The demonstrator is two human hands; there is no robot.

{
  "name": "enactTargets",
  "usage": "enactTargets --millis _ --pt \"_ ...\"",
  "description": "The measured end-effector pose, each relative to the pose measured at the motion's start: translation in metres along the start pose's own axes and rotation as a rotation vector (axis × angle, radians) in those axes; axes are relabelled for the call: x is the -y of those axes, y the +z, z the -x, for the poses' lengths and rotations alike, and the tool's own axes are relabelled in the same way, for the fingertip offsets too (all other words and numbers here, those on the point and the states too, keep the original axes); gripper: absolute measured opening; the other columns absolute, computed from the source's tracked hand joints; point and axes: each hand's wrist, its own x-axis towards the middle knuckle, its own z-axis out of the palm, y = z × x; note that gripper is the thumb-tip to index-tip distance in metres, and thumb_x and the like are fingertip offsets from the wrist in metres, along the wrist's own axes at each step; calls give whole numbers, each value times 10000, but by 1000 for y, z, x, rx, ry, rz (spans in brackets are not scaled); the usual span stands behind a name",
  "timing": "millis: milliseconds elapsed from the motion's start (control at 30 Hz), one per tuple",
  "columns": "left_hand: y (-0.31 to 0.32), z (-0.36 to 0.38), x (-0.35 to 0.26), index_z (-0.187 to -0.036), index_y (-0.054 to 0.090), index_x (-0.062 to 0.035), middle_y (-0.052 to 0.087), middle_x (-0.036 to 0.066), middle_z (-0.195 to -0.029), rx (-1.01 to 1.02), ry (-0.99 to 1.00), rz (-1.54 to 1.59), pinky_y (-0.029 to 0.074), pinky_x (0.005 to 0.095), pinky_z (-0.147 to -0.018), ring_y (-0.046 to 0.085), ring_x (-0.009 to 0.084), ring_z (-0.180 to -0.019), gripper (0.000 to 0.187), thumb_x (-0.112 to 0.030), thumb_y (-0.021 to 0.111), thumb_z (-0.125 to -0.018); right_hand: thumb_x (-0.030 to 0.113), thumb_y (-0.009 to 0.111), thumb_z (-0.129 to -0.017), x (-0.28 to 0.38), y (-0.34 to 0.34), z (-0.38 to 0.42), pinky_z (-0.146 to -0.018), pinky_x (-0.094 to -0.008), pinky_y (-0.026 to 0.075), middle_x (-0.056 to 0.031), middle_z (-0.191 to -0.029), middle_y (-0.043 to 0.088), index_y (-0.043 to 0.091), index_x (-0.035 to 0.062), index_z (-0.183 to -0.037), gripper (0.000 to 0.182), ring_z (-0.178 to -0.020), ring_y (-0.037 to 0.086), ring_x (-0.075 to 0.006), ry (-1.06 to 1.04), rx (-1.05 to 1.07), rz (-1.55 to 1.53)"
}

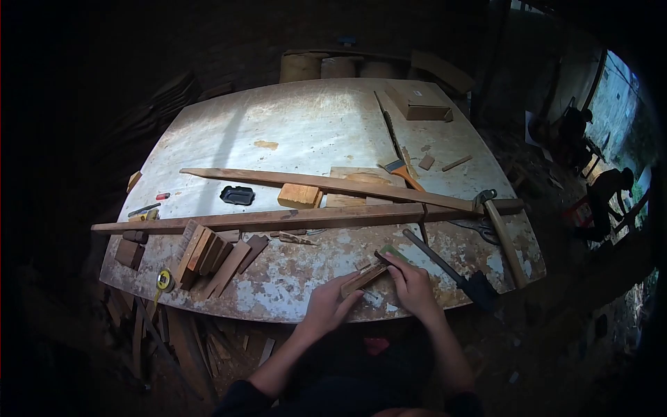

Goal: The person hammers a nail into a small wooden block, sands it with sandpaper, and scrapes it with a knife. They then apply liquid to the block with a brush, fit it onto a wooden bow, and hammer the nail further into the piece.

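Note:
Near the table's front edge, my left hand (332,303) is closed on a short wooden block (363,278), tilted up toward the right. My right hand (413,283) is closed at the block's far end, on a small dark object (381,258) whose kind I cannot make out. Just beyond the right fingertips lies a flat green piece (397,254), partly covered by the hand. A thin nail-like piece (371,295) shows between the hands. Right of them rests a dark-handled tool (438,254) with a black head.
Two long wooden beams (278,217) cross the worn table (278,278). Several wood pieces (201,257) lean at left, beside a yellow tape measure (164,280). A hammer (504,236), a paintbrush (403,172), a black tray (237,195) and a cardboard box (420,104) lie around. People (608,201) are at far right.

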Motion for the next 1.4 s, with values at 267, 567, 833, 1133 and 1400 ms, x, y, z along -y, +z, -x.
enactTargets --millis 267,567,833,1133,1400 --pt "10 -5 -5 -1370 736 1 794 191 -1184 -77 -159 230 596 335 -900 781 245 -1016 452 -130 852 -953 179 629 -1106 1 0 1 -1013 -425 597 -252 -1284 759 720 43 -1388 326 -1204 743 -406 14 -59 -43" --pt "-17 -67 -46 -1159 803 -39 719 140 -1054 -340 204 7 575 369 -868 717 274 -924 295 -144 888 -897 182 601 -1138 16 -24 8 -886 -324 553 -175 -1068 802 684 -51 -1406 365 -944 706 -139 151 -197 -208" --pt "20 -83 -35 -1146 725 -10 760 236 -1017 -60 130 -14 590 500 -792 740 460 -924 300 -193 823 -930 92 594 -1114 74 -32 3 -1126 -433 537 -249 -1411 715 666 -16 -1451 361 -1367 672 -382 -95 -270 -138" --pt "18 -96 -30 -1012 666 26 693 278 -898 -56 101 -78 558 568 -753 699 505 -879 182 -89 748 -897 75 582 -1092 68 1 -9 -1187 -506 497 -250 -1557 602 561 -30 -1544 464 -1491 537 -431 -196 -223 165" --pt "18 -94 -38 -903 620 32 688 289 -865 -119 71 -77 553 557 -714 698 509 -836 140 -68 718 -905 33 573 -1076 61 5 -18 -1208 -494 480 -265 -1556 597 560 -25 -1548 476 -1488 537 -434 -154 -229 73"
